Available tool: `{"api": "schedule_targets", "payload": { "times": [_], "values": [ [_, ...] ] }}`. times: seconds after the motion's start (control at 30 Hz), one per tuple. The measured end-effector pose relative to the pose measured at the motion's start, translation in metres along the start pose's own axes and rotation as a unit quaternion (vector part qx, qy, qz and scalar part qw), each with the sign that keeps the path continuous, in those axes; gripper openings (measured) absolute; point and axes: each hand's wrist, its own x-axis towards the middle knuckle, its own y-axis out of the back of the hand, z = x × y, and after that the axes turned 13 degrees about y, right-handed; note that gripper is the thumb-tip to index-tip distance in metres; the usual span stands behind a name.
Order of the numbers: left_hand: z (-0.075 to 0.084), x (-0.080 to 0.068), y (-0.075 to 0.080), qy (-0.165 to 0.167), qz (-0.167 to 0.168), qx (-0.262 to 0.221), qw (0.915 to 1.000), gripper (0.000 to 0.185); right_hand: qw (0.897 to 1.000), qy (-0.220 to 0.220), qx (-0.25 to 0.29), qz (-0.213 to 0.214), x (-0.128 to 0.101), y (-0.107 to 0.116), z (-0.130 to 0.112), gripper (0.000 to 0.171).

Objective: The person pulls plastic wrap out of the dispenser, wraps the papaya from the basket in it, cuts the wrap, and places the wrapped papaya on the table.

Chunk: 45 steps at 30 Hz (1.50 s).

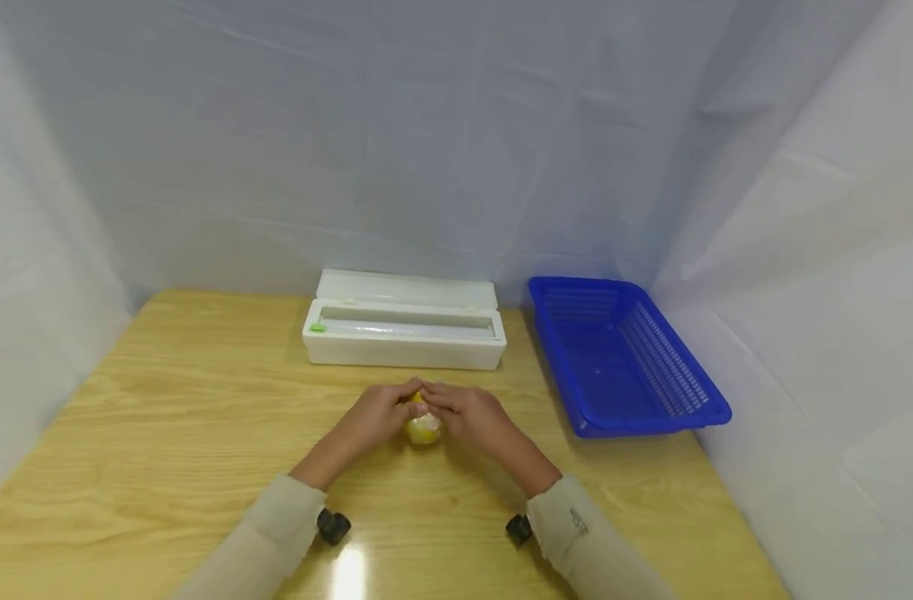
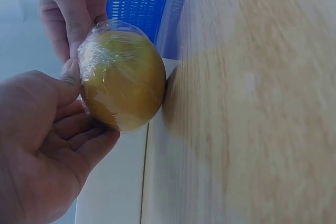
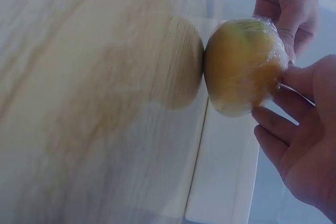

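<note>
Film-wrapped lemon is sitting on the desk right between both hands: left hand and right hand fingers are both pinching its top

A recording booth: white cloth walls hang around a wooden tabletop, with nothing homey.

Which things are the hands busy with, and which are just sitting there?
Busy with:
round yellow fruit wrapped in clear film, held by the left hand and right hand

Just sitting:
white plastic film dispenser box, lid open
blue plastic mesh basket
wooden table
</note>
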Motion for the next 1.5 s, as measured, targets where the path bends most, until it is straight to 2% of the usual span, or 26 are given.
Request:
{"api": "schedule_targets", "payload": {
  "times": [0.13,0.3,0.43,0.53,0.6,0.67,0.77,0.87,1.0,1.07,1.17,1.33,1.5],
  "values": [
    [-0.001,-0.001,0.002,0.004,0.005,-0.006,1.0000,0.053,0.999,-0.018,0.023,-0.022,0.002,0.001,-0.001,0.034],
    [-0.003,-0.002,0.004,-0.010,0.013,0.004,0.9999,0.052,0.999,-0.010,0.048,0.012,0.003,-0.002,-0.001,0.036],
    [-0.003,-0.004,0.007,-0.002,0.020,-0.001,0.9998,0.052,0.999,-0.001,0.031,0.022,0.005,-0.007,-0.003,0.038],
    [-0.002,-0.006,0.008,0.010,0.006,-0.007,0.9999,0.055,0.999,-0.035,0.024,-0.002,0.004,-0.008,-0.005,0.041],
    [-0.003,-0.007,0.008,0.018,-0.012,-0.010,0.9997,0.055,0.997,-0.070,0.037,-0.015,0.002,-0.008,-0.006,0.045],
    [-0.003,-0.009,0.010,0.029,-0.026,-0.011,0.9992,0.056,0.992,-0.106,0.073,-0.017,0.001,-0.006,-0.005,0.052],
    [-0.005,-0.013,0.016,0.043,-0.033,-0.014,0.9984,0.056,0.978,-0.153,0.139,-0.012,0.000,-0.004,-0.001,0.067],
    [-0.009,-0.017,0.022,0.052,-0.033,-0.012,0.9981,0.056,0.967,-0.177,0.177,-0.047,-0.001,-0.005,0.004,0.085],
    [-0.012,-0.020,0.028,0.052,-0.027,-0.008,0.9983,0.055,0.968,-0.158,0.158,-0.114,0.000,-0.010,0.010,0.100],
    [-0.012,-0.021,0.031,0.049,-0.024,-0.012,0.9984,0.053,0.972,-0.142,0.142,-0.125,0.001,-0.013,0.012,0.098],
    [-0.012,-0.021,0.034,0.041,-0.019,-0.022,0.9987,0.048,0.976,-0.129,0.129,-0.120,0.004,-0.016,0.013,0.092],
    [-0.013,-0.021,0.037,0.030,-0.009,-0.028,0.9991,0.040,0.976,-0.147,0.124,-0.099,0.008,-0.020,0.010,0.085],
    [-0.022,-0.020,0.038,0.046,-0.006,-0.058,0.9973,0.041,0.978,-0.157,0.117,-0.068,0.013,-0.020,0.004,0.077]
  ]
}}
